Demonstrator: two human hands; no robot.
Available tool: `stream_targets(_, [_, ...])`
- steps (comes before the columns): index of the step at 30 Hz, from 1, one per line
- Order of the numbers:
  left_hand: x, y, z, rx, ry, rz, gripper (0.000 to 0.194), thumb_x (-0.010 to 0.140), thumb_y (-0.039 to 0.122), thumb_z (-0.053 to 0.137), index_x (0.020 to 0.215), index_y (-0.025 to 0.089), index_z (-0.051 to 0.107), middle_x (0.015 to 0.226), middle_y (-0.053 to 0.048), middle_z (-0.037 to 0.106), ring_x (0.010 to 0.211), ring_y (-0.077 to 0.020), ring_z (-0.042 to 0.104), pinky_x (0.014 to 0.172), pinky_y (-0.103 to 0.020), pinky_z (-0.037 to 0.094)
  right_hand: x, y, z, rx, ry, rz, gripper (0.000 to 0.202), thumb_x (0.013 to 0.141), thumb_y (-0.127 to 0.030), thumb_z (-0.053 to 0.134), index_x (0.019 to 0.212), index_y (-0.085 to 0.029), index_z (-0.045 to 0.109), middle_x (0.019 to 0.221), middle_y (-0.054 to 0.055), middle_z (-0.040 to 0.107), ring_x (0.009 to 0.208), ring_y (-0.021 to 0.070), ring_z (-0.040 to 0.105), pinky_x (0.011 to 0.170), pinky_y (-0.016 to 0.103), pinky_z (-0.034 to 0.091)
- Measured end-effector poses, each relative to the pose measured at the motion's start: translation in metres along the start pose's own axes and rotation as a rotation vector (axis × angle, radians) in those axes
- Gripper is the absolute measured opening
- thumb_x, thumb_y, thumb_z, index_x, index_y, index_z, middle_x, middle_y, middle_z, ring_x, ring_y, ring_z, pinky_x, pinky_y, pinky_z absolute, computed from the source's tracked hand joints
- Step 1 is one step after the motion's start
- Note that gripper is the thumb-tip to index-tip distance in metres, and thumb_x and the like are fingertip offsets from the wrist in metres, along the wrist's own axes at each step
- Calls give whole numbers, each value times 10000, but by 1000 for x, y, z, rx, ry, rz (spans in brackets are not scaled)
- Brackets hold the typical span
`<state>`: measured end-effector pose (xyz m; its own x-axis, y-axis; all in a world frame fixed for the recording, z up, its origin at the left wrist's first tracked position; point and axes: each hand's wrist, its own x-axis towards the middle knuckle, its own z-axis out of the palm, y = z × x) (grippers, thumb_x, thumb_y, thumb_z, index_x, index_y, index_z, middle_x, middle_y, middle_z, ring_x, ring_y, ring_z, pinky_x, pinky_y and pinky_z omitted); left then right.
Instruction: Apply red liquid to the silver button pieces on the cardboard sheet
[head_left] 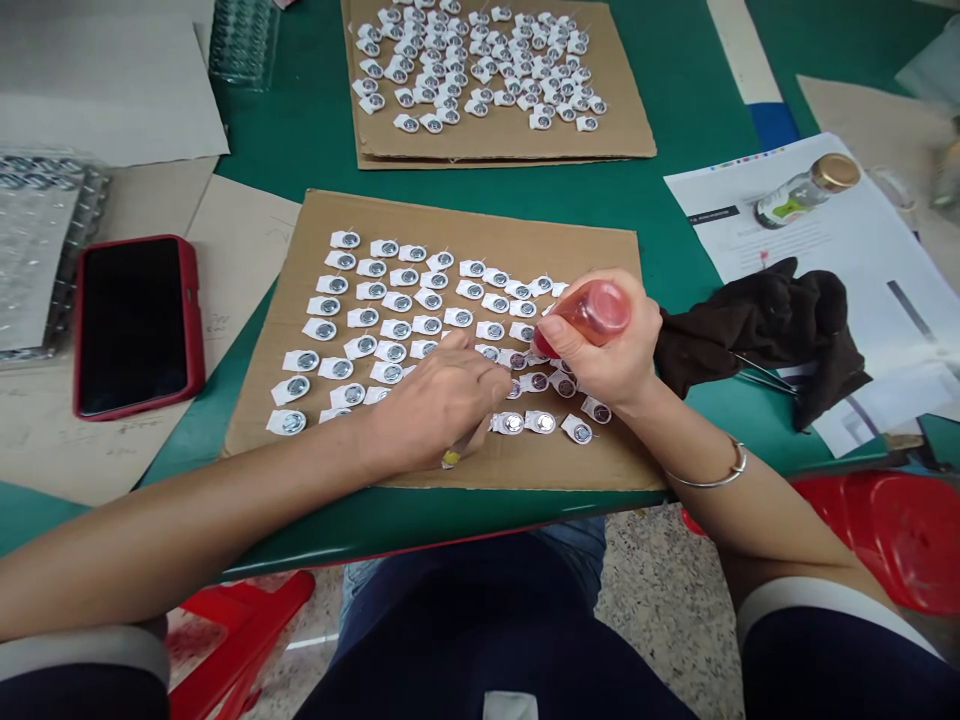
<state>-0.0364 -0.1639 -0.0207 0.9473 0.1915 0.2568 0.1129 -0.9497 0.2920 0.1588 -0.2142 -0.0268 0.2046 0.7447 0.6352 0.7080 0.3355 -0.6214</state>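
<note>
Wrapped in my right hand (626,365) is a small red squeeze bottle (596,312), tilted with its base toward me and its tip hidden. My left hand (450,400) rests low over the cardboard sheet (442,475), fingers bent and pressed together; what they hold, if anything, is hidden. Rows of small round silver pieces on white paper tabs (321,329) cover the sheet. Both hands hide some of these pieces toward the right half.
A second cardboard sheet (622,110) with similar pieces lies farther back. At left is a red-cased phone (139,325). At right are a dark cloth (765,320), tweezers (765,373), printed paper (720,240) and a small glass bottle (802,195). Red stools (892,530) stand below the green table (690,70).
</note>
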Motion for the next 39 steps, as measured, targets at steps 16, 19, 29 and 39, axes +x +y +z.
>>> stream_targets(16, [2, 0, -6, -69, 10, -45, 136, 733, 56, 438, 688, 158, 516, 586, 3, 525, 543, -127, 438, 710, -311, 355, 1, 3, -2, -17, 17, 18, 286, 741, -470, 631, 792, -218, 506, 703, 7, 592, 623, 156, 576, 571, 365, 514])
stream_targets(19, [2, -1, -6, -69, 10, -37, 140, 737, 56, 431, 688, 158, 515, 591, 1, 526, 550, -127, 443, 706, -308, 351, 1, 3, -1, 9, 19, -2, 278, 724, -437, 660, 807, -214, 517, 694, 1, 596, 610, 152, 573, 555, 352, 504])
stream_targets(29, [2, 0, -5, -41, 0, -42, 148, 732, 44, 431, 703, 147, 532, 604, -11, 547, 564, -129, 460, 714, -313, 355, 0, 4, 0, 18, 26, -8, 272, 702, -404, 690, 826, -222, 530, 700, -3, 607, 607, 158, 580, 562, 350, 500])
stream_targets(39, [-1, -6, -1, -92, 41, -27, 128, 759, 74, 451, 686, 167, 498, 594, 7, 535, 546, -122, 447, 701, -312, 362, -1, 1, 0, 27, 14, -59, 290, 691, -367, 706, 864, -217, 527, 721, -8, 605, 622, 148, 584, 568, 332, 493])
